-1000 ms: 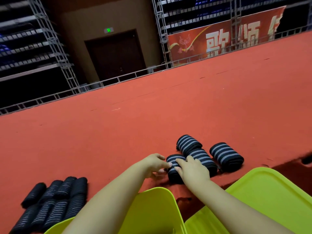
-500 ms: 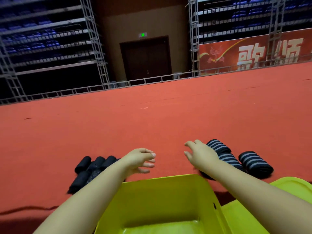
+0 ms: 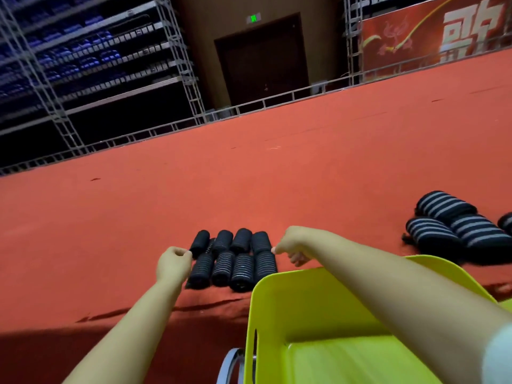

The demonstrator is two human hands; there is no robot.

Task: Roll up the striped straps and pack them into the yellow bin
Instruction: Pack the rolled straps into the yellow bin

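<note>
Several rolled dark striped straps (image 3: 232, 259) lie packed in two rows on the red carpet, just beyond the yellow bin (image 3: 279, 322). My left hand (image 3: 173, 263) is at the left side of this block, its loosely curled fingers touching the leftmost rolls. My right hand (image 3: 291, 245) is at the right side, a fingertip touching the rightmost roll. Neither hand grips a roll. A second group of larger rolled straps (image 3: 454, 228) lies at the far right. The bin's inside looks bare where it shows.
A yellow lid or second bin (image 3: 507, 303) peeks out at the right edge. A metal ring (image 3: 230, 364) sits under the bin's left side. The carpet's front edge (image 3: 124, 313) drops off near me. Railings, scaffold racks and a door stand far behind.
My view swung left from the large rolls to the small ones. Both hands left the large rolls, crossed over the bin and now flank the small block.
</note>
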